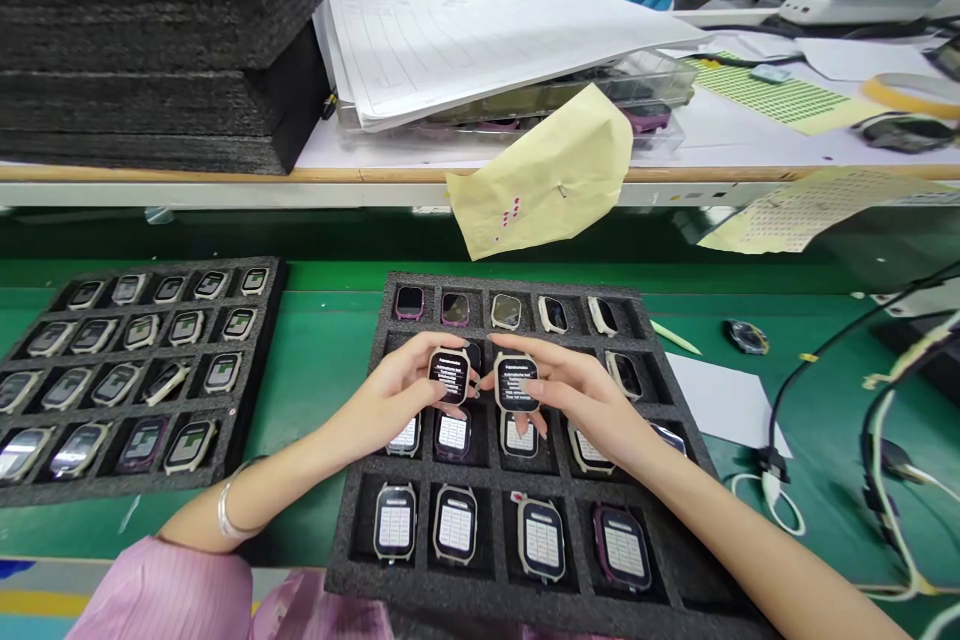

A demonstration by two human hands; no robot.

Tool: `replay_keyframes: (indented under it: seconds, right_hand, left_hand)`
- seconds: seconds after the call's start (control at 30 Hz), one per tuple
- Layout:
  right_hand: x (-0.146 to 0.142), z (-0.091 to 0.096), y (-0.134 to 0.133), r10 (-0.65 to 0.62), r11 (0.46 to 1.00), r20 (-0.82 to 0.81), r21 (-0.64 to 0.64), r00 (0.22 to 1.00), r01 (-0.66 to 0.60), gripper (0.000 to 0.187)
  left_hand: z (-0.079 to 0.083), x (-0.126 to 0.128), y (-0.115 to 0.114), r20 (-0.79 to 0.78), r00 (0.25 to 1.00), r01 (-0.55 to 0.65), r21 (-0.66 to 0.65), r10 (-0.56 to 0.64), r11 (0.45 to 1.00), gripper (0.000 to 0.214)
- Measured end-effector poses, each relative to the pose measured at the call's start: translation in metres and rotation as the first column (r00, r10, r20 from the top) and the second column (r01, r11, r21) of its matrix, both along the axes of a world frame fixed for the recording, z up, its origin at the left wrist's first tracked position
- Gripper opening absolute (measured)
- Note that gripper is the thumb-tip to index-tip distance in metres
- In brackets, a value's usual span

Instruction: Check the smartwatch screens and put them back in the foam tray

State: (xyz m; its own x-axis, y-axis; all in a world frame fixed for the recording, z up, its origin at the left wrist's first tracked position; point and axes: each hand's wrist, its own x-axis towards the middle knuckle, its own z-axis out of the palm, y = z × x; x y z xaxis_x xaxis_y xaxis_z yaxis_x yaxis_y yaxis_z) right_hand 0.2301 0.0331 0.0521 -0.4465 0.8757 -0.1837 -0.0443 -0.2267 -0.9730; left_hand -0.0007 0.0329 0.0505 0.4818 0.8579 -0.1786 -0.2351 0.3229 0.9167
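My left hand [412, 384] grips a smartwatch without a strap [452, 370], its thumb on the lit screen of white text on black. A second such watch [513, 370] with a similar screen is gripped in my right hand [564, 388], thumb across the glass. Both are held side by side, faces up, above a black foam tray [352, 530]. More watch bodies lie in the tray's pockets. Those in the front rows, such as this watch [394, 523], show white lists; at the back, one purple-framed watch [410, 302] has a dark screen. My hands hide some middle pockets.
Another foam tray [251, 375] of watches lies at left. Black foam sheets [150, 120] are stacked on the shelf, beside papers [487, 40] over clear boxes. A yellow sheet [547, 175] hangs from the edge. Cables [780, 400] run down the right; two people are beyond.
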Motion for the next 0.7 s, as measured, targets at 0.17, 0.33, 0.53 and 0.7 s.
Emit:
replay_keyframes:
  seconds: [0.17,0.33,0.53,0.7]
  right_hand:
    - [-0.003,0.002,-0.001,-0.017,0.999,0.1,0.045,0.995,0.013,0.044]
    - [-0.002,0.003,-0.003,0.064,0.993,0.123,0.088,0.99,-0.076,0.058]
    - [0.011,0.006,0.012,0.141,0.936,0.499,0.213,0.855,-0.279,0.055]
    - [0.017,0.002,0.028,-0.099,0.707,0.797,0.478,0.596,-0.522,0.048]
  left_hand:
    - [0.0,0.001,0.0,-0.003,1.0,0.007,-0.007,-0.007,1.0,0.036]
    - [0.002,0.001,0.0,-0.004,1.0,0.014,-0.01,-0.014,1.0,0.032]
    - [0.001,0.001,-0.001,0.018,1.0,0.004,-0.004,-0.004,1.0,0.027]
    - [0.0,0.002,0.0,0.013,1.0,0.004,0.01,-0.004,1.0,0.026]
